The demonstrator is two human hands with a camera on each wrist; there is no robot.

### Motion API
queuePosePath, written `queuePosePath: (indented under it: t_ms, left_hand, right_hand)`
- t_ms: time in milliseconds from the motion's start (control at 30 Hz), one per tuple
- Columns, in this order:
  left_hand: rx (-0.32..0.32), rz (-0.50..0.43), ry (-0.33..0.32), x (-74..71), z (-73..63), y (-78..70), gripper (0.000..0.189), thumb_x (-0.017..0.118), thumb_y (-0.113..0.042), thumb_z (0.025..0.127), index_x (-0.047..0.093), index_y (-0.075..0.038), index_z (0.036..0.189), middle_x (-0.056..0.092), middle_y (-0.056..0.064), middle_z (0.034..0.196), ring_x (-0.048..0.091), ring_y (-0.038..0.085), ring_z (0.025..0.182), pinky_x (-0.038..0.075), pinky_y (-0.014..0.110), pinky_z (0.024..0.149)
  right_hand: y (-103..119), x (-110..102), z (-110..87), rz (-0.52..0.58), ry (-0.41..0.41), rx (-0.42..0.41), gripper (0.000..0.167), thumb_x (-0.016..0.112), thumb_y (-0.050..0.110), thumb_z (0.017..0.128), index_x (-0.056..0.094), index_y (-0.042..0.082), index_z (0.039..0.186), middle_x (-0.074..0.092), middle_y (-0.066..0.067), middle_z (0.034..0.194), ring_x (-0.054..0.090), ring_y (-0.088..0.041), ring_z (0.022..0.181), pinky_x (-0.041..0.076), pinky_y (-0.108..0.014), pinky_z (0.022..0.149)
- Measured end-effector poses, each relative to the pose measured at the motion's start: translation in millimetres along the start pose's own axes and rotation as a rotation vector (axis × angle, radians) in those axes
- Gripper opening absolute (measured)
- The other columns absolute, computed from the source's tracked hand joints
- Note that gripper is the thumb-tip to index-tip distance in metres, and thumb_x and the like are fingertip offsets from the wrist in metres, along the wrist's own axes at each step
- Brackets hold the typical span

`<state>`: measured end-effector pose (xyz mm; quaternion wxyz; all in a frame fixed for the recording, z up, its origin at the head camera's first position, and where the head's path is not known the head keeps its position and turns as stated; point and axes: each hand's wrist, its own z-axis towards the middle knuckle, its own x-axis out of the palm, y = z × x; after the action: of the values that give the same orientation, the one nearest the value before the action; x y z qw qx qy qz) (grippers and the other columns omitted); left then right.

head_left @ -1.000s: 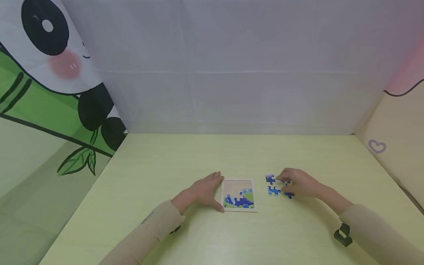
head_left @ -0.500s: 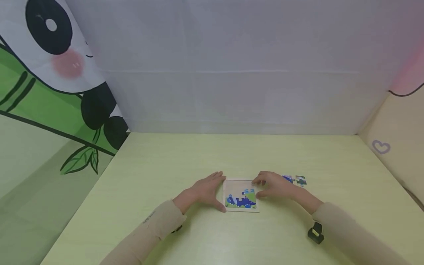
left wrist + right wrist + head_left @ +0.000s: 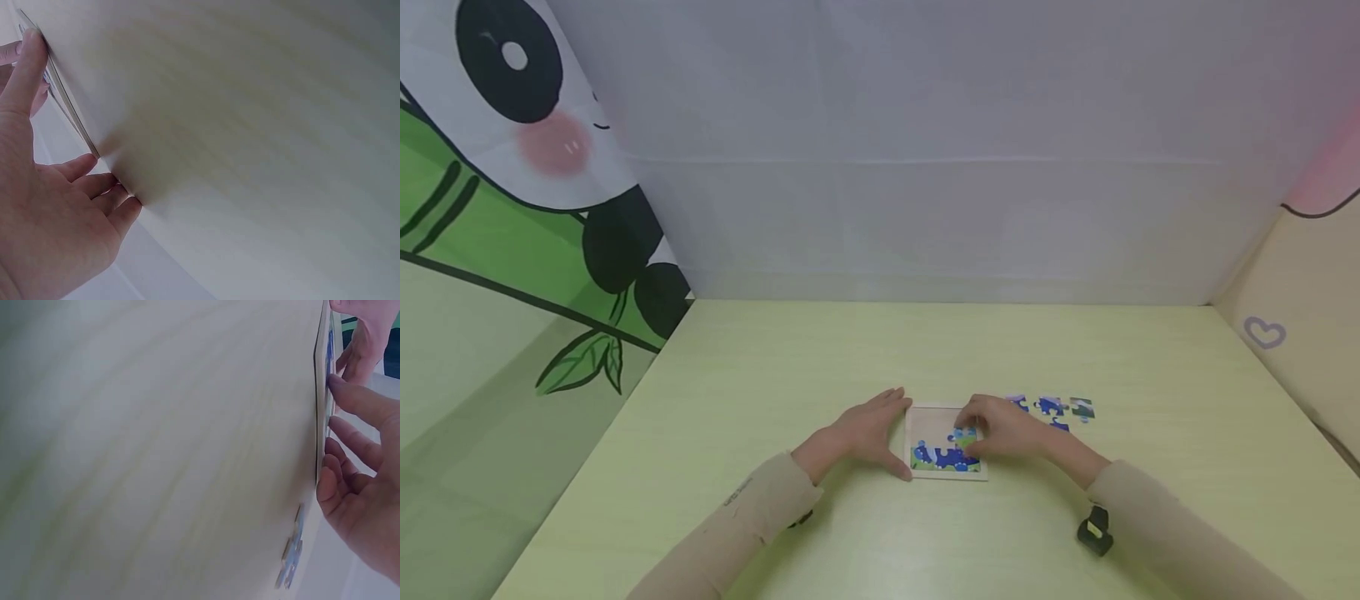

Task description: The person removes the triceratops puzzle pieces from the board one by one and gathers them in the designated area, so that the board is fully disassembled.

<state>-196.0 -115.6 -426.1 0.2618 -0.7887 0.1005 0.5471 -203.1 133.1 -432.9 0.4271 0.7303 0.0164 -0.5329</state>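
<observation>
Puzzle board (image 3: 932, 423) flat on the table (image 3: 820, 367), and we're right at the fingertips! The right hand (image 3: 1006, 427) leans in at three o'clock, thumb and forefinger parted over the board's right side, the other fingers curled; whether they pinch a piece, we can't tell. At nine o'clock we see the left hand (image 3: 867, 432), spread wide, thumb and forefinger touching the left edge. Inside, blue dinosaur pieces (image 3: 951, 457) fill the bottom, with bare wood toward eleven. Farther out, loose pieces (image 3: 1049, 406) lie between two and three; a cartoon panel (image 3: 617, 242) looms at ten.
</observation>
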Motion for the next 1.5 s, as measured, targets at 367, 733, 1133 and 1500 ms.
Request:
queuePosePath:
  t_ms: [367, 733, 1133, 1500]
  left_hand:
    - [0.008, 0.004, -0.001, -2.3, -1.7, -2.6, 0.111, 0.075, -0.06, 0.057, 0.025, -0.01, 0.143, 0.016, 0.008, 0.151, 0.013, 0.023, 0.138, 0.023, 0.042, 0.109]
    - [0.004, 0.012, 0.002, -2.9, -2.1, -2.3, 0.112, 0.075, -0.061, 0.057, 0.025, -0.01, 0.144, 0.015, 0.008, 0.151, 0.012, 0.022, 0.138, 0.021, 0.04, 0.11]
    - [0.009, 0.002, 0.0, -4.2, -2.7, -2.4, 0.112, 0.075, -0.06, 0.057, 0.026, -0.009, 0.143, 0.016, 0.01, 0.151, 0.013, 0.023, 0.138, 0.022, 0.041, 0.109]
    - [0.016, 0.01, -0.004, -2.3, -2.2, -2.1, 0.112, 0.075, -0.06, 0.057, 0.026, -0.008, 0.143, 0.016, 0.01, 0.151, 0.013, 0.024, 0.138, 0.022, 0.042, 0.109]
  right_hand:
    - [-1, -3, 3.2, 0.103, 0.049, 0.016, 0.029, 0.075, 0.015, 0.073, 0.059, 0.014, 0.096, 0.055, 0.005, 0.09, 0.049, -0.013, 0.082, 0.046, -0.027, 0.075]
    - [0, -9, 1.0, -0.006, 0.065, -0.081, 0.029, 0.073, 0.014, 0.075, 0.068, 0.007, 0.103, 0.062, 0.002, 0.096, 0.056, -0.011, 0.086, 0.05, -0.025, 0.075]
    - [1, -14, -4.6, -0.013, 0.005, -0.092, 0.028, 0.072, 0.012, 0.075, 0.068, 0.005, 0.102, 0.064, -0.001, 0.096, 0.058, -0.013, 0.085, 0.05, -0.023, 0.071]
    - [-14, -33, -29.6, -0.082, -0.08, -0.144, 0.024, 0.07, 0.006, 0.076, 0.068, 0.002, 0.1, 0.063, -0.002, 0.092, 0.06, -0.019, 0.084, 0.051, -0.02, 0.061]
